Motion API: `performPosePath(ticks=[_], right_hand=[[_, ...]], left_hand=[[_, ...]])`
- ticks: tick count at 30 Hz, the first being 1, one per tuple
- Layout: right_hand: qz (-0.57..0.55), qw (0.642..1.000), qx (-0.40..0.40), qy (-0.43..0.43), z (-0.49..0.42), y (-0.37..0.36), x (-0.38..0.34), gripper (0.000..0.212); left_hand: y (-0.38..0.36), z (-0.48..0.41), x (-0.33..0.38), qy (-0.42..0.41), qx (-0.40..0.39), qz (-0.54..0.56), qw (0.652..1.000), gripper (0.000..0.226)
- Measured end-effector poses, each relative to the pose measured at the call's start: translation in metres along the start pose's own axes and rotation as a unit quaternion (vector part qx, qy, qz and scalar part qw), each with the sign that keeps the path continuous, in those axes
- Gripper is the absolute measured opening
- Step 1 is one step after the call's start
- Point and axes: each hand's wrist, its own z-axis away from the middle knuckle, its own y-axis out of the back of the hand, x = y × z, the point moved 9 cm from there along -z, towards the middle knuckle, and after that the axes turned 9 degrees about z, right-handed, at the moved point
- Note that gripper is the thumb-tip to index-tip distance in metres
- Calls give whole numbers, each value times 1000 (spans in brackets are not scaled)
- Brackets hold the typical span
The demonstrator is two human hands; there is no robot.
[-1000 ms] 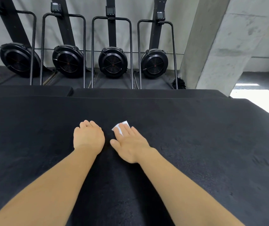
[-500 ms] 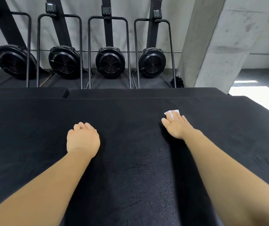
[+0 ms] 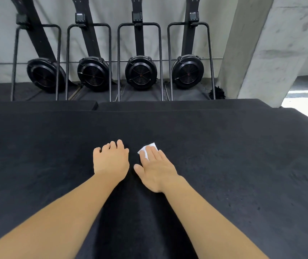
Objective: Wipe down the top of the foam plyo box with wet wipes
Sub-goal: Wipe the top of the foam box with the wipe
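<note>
The black foam plyo box [image 3: 243, 165] fills the lower half of the head view, its top wide and flat. My right hand [image 3: 156, 170] lies flat near the middle of that top, with straight fingers pressing a small white wet wipe [image 3: 148, 150] onto the foam. Only the far corner of the wipe shows past my fingertips. My left hand [image 3: 111, 160] rests on the foam just to the left of it, fingers curled under, holding nothing.
Beyond the box lie two lower black pads [image 3: 168, 104]. Several black rowing machines [image 3: 141, 72] stand upright against the grey back wall. A concrete pillar [image 3: 258, 53] rises at the right, with bright floor [image 3: 306, 107] past it.
My right hand swept the wipe out to the right and far side, then came back left beside my left hand. The left hand stayed on the foam.
</note>
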Motion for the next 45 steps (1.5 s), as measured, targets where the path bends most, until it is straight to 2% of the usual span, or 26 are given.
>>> performPosePath(ticks=[3,5,10,13,18,25,30,34,37,42,45], right_hand=[[-40,998,40,6,4,10,20,50],[-65,996,59,-31,8,16,55,44],[-81,984,22,-160,30,12,158,48],[-98,974,5,-206,37,7,191,51],[-119,967,13,-227,36,5,168,57],[-128,987,55,-80,49,8,41,51],[-92,995,-29,-6,49,-6,-11,59],[-70,997,-3,16,53,2,7,53],[-100,994,29,-39,58,9,51,45],[-93,985,15,-143,69,10,142,45],[-76,982,-5,-172,72,6,165,49]], left_hand=[[7,23,16,-8,3,-2,1000,23],[7,37,25,-9,-12,3,1000,23],[2,64,38,-11,-43,-13,999,29],[-5,71,38,-10,-52,-17,998,35],[-11,69,38,-13,-74,-25,997,45],[-7,68,39,-32,-92,-36,995,40],[-9,68,33,-59,-108,-42,992,48],[-11,66,32,-75,-117,-64,988,46],[-12,64,29,-70,-141,-60,986,51],[-13,65,27,-82,-200,-85,973,54],[-12,65,25,-77,-227,-87,967,54]])
